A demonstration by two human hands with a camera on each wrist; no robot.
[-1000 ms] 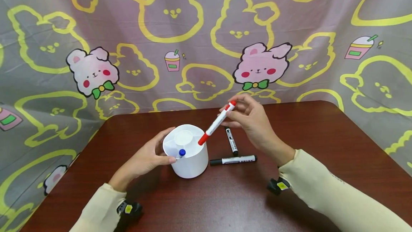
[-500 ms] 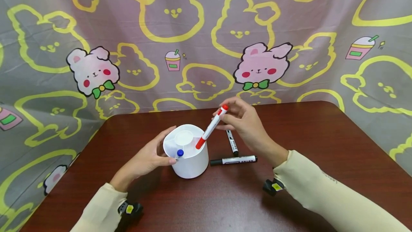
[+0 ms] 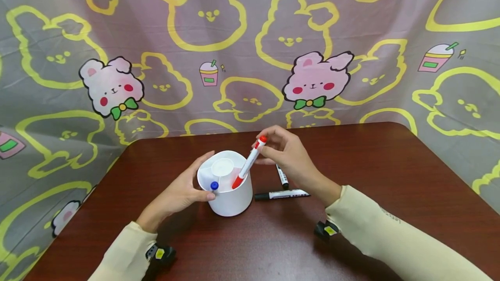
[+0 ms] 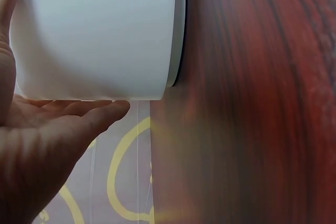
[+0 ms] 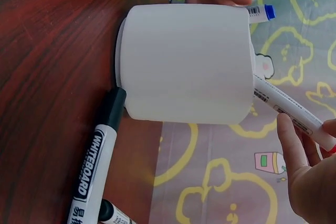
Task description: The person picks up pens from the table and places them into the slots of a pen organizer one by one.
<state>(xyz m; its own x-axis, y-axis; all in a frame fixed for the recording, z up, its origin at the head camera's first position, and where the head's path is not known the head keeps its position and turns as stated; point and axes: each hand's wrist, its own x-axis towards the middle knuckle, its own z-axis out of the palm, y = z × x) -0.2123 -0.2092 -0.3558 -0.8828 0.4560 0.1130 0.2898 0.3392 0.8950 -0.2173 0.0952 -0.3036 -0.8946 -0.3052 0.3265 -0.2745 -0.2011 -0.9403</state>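
A round white pen holder [image 3: 230,203] with inner compartments stands upright on the table. My left hand [image 3: 181,192] grips its left side, thumb at the front rim and fingers behind; the left wrist view shows them along the white wall [image 4: 100,35]. A blue-ended marker [image 3: 214,185] sticks up from the front compartment near that thumb. In my right hand [image 3: 287,151], a red whiteboard marker [image 3: 250,159] is pinched near its upper end. It slants down to the left, its red capped end inside the holder's right compartment. The right wrist view shows the marker [image 5: 289,106] crossing the rim.
Two black whiteboard markers lie right of the holder: one marker [image 3: 281,194] crosswise, its cap close to the holder's base, and another marker [image 3: 282,177] behind it, partly covered by my right hand. A patterned cloth [image 3: 242,55] hangs behind the dark wooden table [image 3: 250,246].
My right hand has moved left and down, bringing the red marker's lower end from the rim into the holder. The blue-ended marker has shifted slightly left. My left hand keeps its grip.
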